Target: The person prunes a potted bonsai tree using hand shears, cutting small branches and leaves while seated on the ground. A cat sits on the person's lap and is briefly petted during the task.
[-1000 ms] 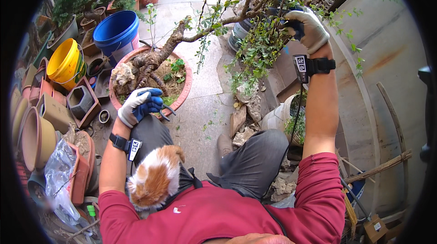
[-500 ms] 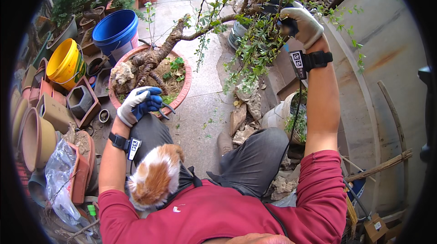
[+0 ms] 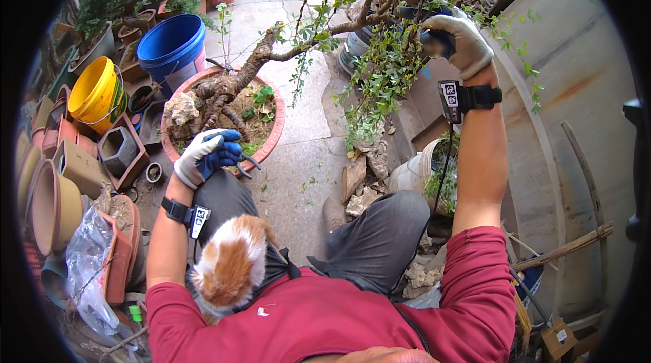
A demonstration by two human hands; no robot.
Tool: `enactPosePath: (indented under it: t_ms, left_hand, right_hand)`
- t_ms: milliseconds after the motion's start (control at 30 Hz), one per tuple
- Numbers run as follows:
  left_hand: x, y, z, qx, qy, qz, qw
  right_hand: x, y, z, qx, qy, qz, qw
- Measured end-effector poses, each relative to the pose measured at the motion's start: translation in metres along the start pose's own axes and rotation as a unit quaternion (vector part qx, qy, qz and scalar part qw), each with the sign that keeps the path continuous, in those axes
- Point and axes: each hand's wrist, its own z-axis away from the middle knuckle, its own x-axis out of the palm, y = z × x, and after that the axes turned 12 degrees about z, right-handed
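Soft daylight, fisheye frame

Outdoor daylight, bright and diffuse; shadows soft. Paving [image 3: 302,105] pale, evenly lit; gaps among the pots [image 3: 57,207] darker. Upper right edge beyond the foliage [image 3: 390,68] burnt nearly white. Black vignette both sides, bluish fringe at rim. Grey panel [image 3: 576,41] bowed by lens. Right hand [image 3: 464,44] blurred at palm.

A gnarled bonsai [image 3: 234,86] leans right from a round terracotta pot [image 3: 277,129], its leafy branches [image 3: 388,61] apparently wire-wrapped.

Left of centre, the trunk [image 3: 245,73] is rough wood. The blue bucket [image 3: 171,46], upper left, looks smooth, glossy plastic.
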Motion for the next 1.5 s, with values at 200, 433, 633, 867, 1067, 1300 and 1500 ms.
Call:
enactPosePath:
  t_ms: [200,433,633,867,1067,1300,1500]
  left_hand:
    - [0.001,0.001,0.001,-0.003,0.009,-0.001,1.000]
    - [0.004,0.001,0.001,-0.003,-0.004,0.015,1.000]
    - [0.005,0.002,0.001,-0.005,-0.002,0.012,1.000]
    - [0.005,0.002,0.001,-0.003,0.008,0.007,1.000]
    - [0.005,0.002,0.001,-0.004,0.005,0.010,1.000]
    - [0.004,0.002,0.002,-0.004,0.009,0.012,1.000]
    - [0.003,0.001,0.001,-0.002,0.001,0.010,1.000]
  right_hand:
    - [-0.005,-0.001,0.004,0.020,0.026,-0.004,0.999]
    - [0.003,-0.013,0.004,0.098,0.006,-0.170,0.980]
    - [0.005,-0.015,0.002,0.088,0.003,-0.187,0.978]
    - [0.011,-0.013,0.009,0.065,0.032,-0.222,0.972]
    - [0.015,-0.018,0.008,0.045,0.053,-0.162,0.984]
    - [0.013,-0.019,0.007,0.061,0.028,-0.233,0.970]
    - [0.012,-0.019,0.007,0.068,0.031,-0.219,0.973]
